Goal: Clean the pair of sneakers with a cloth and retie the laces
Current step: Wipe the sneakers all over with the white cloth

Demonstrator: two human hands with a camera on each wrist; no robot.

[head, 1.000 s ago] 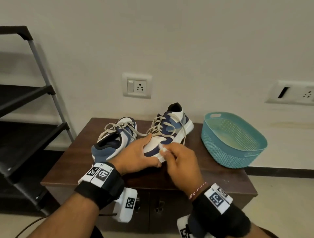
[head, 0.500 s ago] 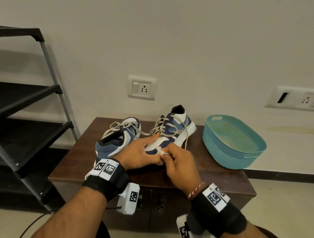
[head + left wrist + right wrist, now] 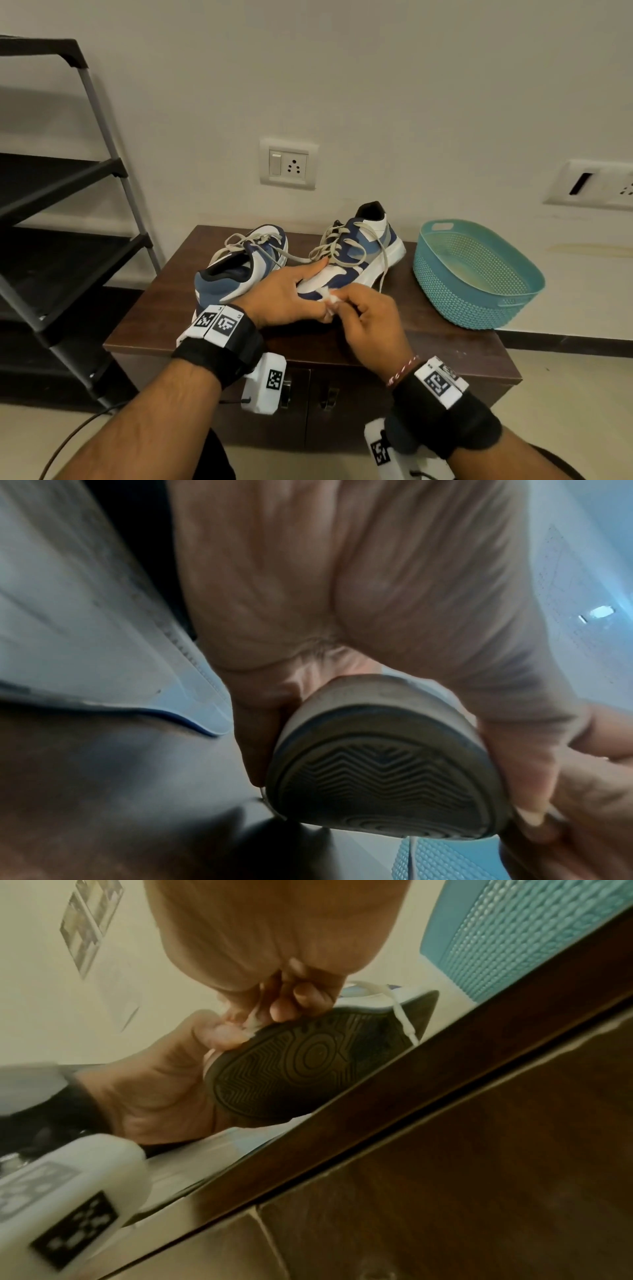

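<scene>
Compared with one second before, the right hand (image 3: 370, 322) has gone down from the upper side of the toe to its front edge, and the toe looks a little more raised from the cabinet top (image 3: 445, 346); the left hand (image 3: 284, 298) holds as before. The left hand is clamped around the toe of the right sneaker (image 3: 356, 253), the forefinger stretched toward the laces (image 3: 329, 250); the right hand pinches a small white cloth (image 3: 330, 301) against the toe. The heel stays on the cabinet; the left sneaker (image 3: 239, 270) stands just beside, and a teal basket (image 3: 479, 274) is further right. The work seems to be in the cleaning part; both pairs of laces lie loose and untied, so the tying remains, and probably also the wiping of the other sneaker.
</scene>
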